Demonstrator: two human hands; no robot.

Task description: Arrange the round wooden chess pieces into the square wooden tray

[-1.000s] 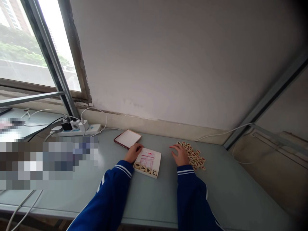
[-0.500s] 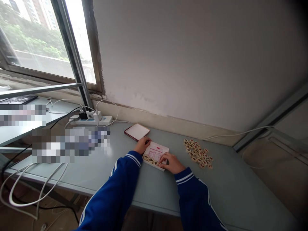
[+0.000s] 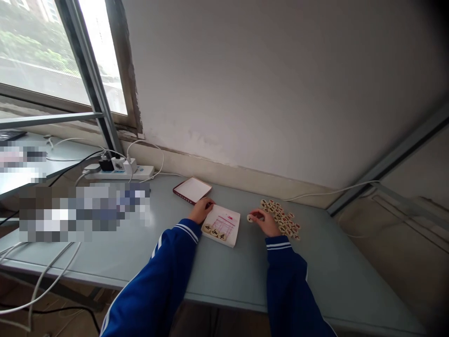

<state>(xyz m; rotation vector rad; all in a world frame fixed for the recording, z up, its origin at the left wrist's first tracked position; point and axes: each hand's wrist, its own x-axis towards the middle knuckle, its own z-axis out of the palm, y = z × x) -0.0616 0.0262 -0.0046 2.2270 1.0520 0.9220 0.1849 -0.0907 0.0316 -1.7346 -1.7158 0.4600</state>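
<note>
Head view: grey bench (image 3: 210, 274) below a window (image 3: 52, 61), with a blank wall (image 3: 280, 93) behind.
Right hand (image 3: 269, 225): at the near left edge of the pile, fingers (image 3: 258, 215) pinched shut on 1 piece.
Piece (image 3: 249, 218): small pale disc between tray and pile, apart from both. Just above the bench or resting on it, hard to tell which.
Pile (image 3: 286, 220): loose pale discs with red and dark marks, spread flat on the bench, touching one another, partly hidden by the right hand.
Tray (image 3: 231, 234): shallow white box with a red printed grid inside, lying flat on the bench. Row (image 3: 214, 231) of 3 discs along its near left side.
Left hand (image 3: 200, 211): on the tray's far left corner, fingers laid against the rim. Grasping or merely resting, cannot tell.
Lid (image 3: 192, 189): red-edged, white inside, flat, just beyond the tray and left hand.
Handling: probably light, hard, stiff and smooth, not fragile. Likely to roll or skid if let go on edge. Best taken by the rim between thumb and 1 or 2 fingertips, flat faces left free.
Elsewhere: power strip (image 3: 121, 174) at far left by the window frame, well apart from both hands.
</note>
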